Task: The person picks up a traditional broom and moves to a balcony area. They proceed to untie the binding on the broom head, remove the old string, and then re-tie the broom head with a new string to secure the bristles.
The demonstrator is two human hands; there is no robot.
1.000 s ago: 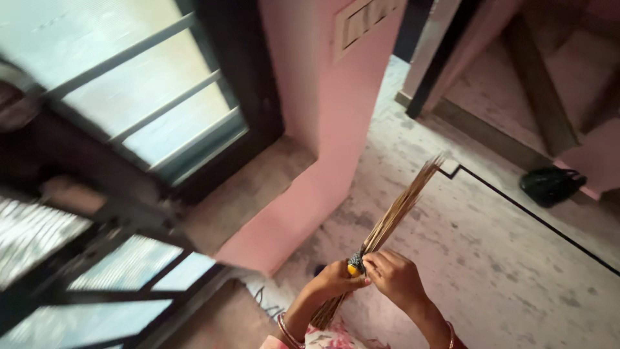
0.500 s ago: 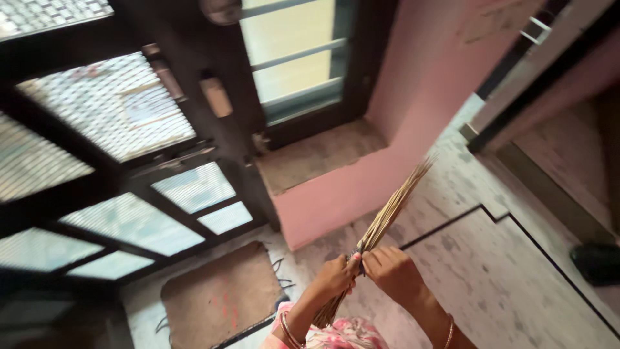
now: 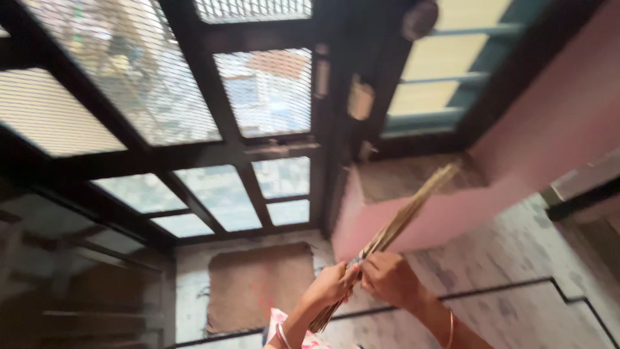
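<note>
From the head view we look down on both hands meeting low in the frame, at about 6 o'clock. Our left hand (image 3: 330, 284) is wrapped tight around a stick broom (image 3: 394, 226), gripping the bundle where it is bound. Our right hand (image 3: 386, 279) sits just beside it, touching the same spot, its fingers pinched on the binding. The broom runs on a slant: its long thin sticks rise toward 2 o'clock and end in front of a stone ledge (image 3: 400, 179), while its short end pokes down toward 7 o'clock below the left hand. A thin bangle (image 3: 448, 329) circles the right wrist, another the left.

At 9 to 12 o'clock stands a dark-framed mesh door (image 3: 258, 116), blurred. Below it, at 7 o'clock, a brown doormat (image 3: 258, 284) lies flat on the pale stone floor (image 3: 516, 258), which carries a thin dark inlaid line. A pink wall (image 3: 555, 129) fills 2 to 3 o'clock, with a barred window (image 3: 445, 64) above the ledge.
</note>
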